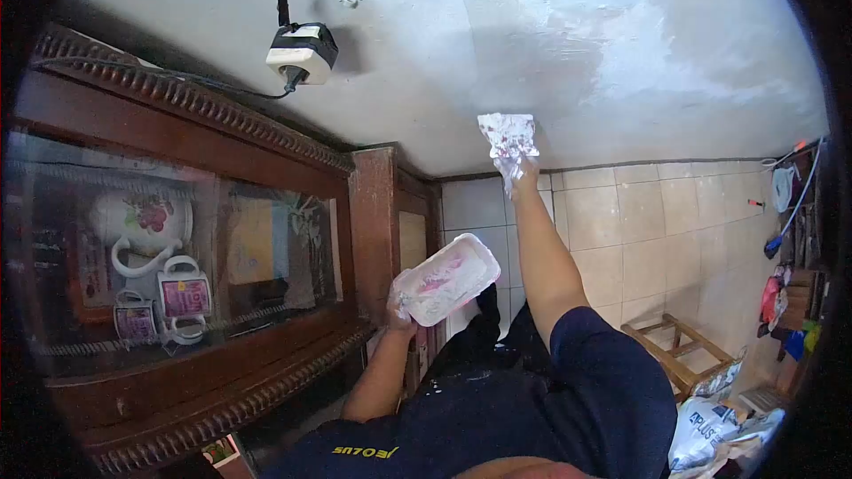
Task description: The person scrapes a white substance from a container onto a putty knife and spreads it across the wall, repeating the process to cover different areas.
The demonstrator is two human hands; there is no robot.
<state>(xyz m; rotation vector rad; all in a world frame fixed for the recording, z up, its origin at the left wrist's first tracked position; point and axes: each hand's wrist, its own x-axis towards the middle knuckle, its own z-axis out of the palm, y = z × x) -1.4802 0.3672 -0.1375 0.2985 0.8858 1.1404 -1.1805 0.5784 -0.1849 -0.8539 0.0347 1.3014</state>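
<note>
In the head view my right hand, smeared with white, grips a wide putty knife. White paste coats its blade, which is against or very near the grey-white wall; any contact is too small to tell. My left hand is closed round the near end of a white rectangular tub, held tilted in front of my body. Whitish paste with pink patches lines the inside of the tub. Smoother, whiter patches of paste show on the wall to the right of the knife.
A dark wooden cabinet with glass doors and cups inside stands at left. A power socket with a plugged cable hangs on the wall above it. On the tiled floor, a wooden stool and a white bag stand at right.
</note>
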